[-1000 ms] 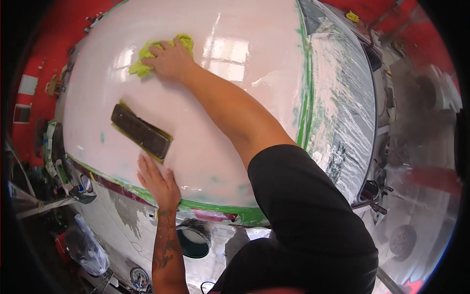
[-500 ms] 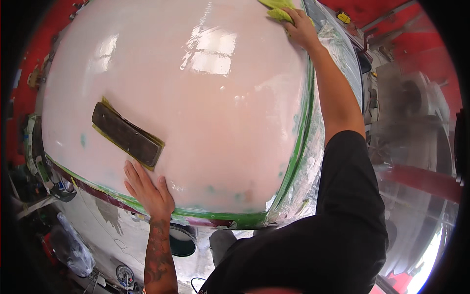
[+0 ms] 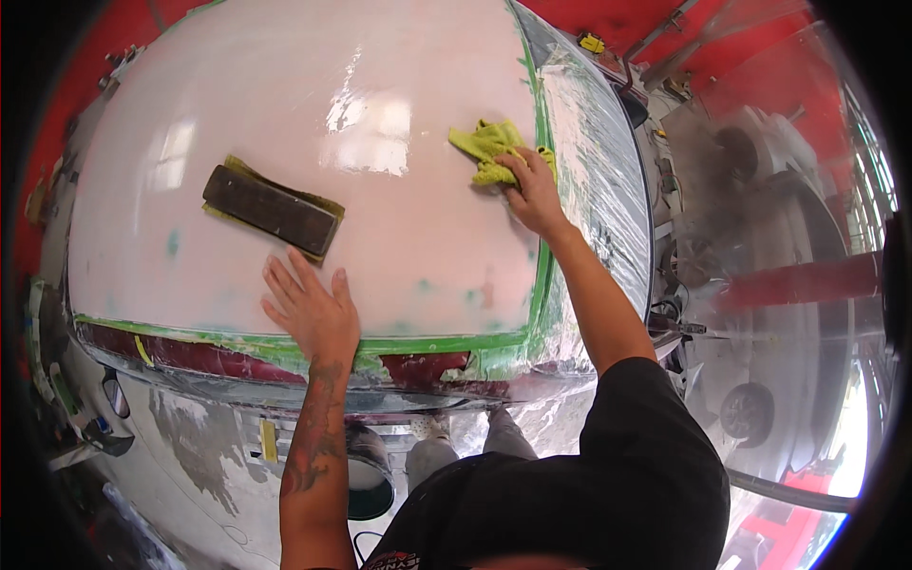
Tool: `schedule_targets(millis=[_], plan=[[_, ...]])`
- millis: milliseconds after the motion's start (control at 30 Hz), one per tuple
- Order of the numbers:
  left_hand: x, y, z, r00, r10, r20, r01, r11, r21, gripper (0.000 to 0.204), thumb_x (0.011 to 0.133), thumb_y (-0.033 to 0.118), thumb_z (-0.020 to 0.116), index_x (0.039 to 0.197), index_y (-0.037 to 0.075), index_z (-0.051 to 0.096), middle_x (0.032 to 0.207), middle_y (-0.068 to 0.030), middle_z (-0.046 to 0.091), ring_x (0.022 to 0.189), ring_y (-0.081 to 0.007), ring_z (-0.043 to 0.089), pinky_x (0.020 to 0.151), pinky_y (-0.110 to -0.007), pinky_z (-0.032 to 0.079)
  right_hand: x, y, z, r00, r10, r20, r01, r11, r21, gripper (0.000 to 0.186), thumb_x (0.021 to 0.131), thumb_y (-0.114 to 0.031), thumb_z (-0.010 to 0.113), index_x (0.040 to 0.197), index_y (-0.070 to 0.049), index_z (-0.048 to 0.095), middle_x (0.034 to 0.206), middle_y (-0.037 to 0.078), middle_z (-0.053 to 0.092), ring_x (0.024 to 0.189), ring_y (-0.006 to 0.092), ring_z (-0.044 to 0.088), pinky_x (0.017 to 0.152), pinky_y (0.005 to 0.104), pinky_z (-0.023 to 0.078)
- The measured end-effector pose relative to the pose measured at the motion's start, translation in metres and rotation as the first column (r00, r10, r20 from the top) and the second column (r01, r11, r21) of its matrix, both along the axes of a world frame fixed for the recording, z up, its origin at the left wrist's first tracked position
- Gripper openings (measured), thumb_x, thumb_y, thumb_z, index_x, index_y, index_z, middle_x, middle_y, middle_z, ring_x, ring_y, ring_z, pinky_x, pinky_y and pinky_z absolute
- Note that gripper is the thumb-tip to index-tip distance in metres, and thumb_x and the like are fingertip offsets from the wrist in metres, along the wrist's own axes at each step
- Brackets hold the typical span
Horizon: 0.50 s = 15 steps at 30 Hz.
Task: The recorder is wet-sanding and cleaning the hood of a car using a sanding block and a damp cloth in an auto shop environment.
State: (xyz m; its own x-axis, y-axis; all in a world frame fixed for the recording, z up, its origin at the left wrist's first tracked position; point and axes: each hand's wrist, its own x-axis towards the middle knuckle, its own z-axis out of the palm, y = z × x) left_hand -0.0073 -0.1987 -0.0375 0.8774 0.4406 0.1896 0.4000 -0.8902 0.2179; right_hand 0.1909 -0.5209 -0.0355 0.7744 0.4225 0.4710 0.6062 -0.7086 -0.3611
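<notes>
Before me lies a broad pinkish-white car panel (image 3: 285, 280), wet and shiny, with green masking tape (image 3: 427, 344) along its near and right edges. My left hand (image 3: 318, 309) rests flat near the front edge, fingers spread, holding nothing. Just beyond its fingertips sits a long dark sanding block (image 3: 271, 207) with yellowish sandpaper showing beneath it. At the panel's right side my right hand (image 3: 534, 192) is closed on a crumpled yellow-green cloth (image 3: 489, 152), which it presses on the surface. My palm and fingers hide part of the cloth.
Clear plastic sheeting (image 3: 608, 180) covers the vehicle beyond the right tape line. A dark green bucket (image 3: 370, 499) with whitish liquid stands on the floor by my legs. Another car (image 3: 788, 247) is at the right, and a dark side mirror (image 3: 109, 439) is at the lower left.
My right hand has brought the cloth back toward me from the far right corner along the panel's right side. My left hand stays flat by the sanding block. The view has shifted.
</notes>
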Motion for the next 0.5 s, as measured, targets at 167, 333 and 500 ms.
schedule_targets(millis=[167, 333, 500], plan=[[-0.002, 0.004, -0.007, 0.997, -0.004, 0.081, 0.006, 1.000, -0.019, 0.073, 0.104, 0.046, 0.045, 0.157, 0.002, 0.024, 0.162, -0.0261, 0.021, 0.152, -0.0407, 0.017, 0.117, -0.064, 0.016, -0.084, 0.014, -0.005, 0.996, -0.072, -0.042, 0.071, 0.997, -0.025, 0.053, 0.076, -0.006, 0.068, 0.127, -0.017, 0.060, 0.131, 0.020, 0.052, 0.122, 0.0421, 0.048, 0.106, 0.0506, 0.038], [-0.002, 0.004, -0.006, 0.994, -0.020, 0.103, 0.023, 0.999, -0.027, 0.071, 0.104, 0.047, 0.044, 0.155, 0.000, 0.028, 0.162, -0.0263, 0.023, 0.152, -0.0400, 0.018, 0.117, -0.064, 0.016, -0.145, 0.030, -0.004, 0.992, -0.099, -0.084, 0.099, 0.995, 0.000, 0.056, 0.074, -0.003, 0.065, 0.127, -0.017, 0.060, 0.130, 0.019, 0.052, 0.122, 0.0428, 0.047, 0.107, 0.0513, 0.037], [-0.003, 0.002, -0.005, 0.998, -0.033, 0.043, 0.034, 0.999, -0.005, 0.071, 0.104, 0.048, 0.042, 0.155, 0.000, 0.029, 0.162, -0.0261, 0.022, 0.153, -0.0390, 0.016, 0.117, -0.064, 0.015, -0.196, 0.040, -0.001, 0.983, -0.126, -0.133, 0.125, 0.992, -0.020, 0.059, 0.071, 0.000, 0.065, 0.127, -0.018, 0.060, 0.135, 0.016, 0.052, 0.125, 0.0415, 0.046, 0.107, 0.0526, 0.036]])
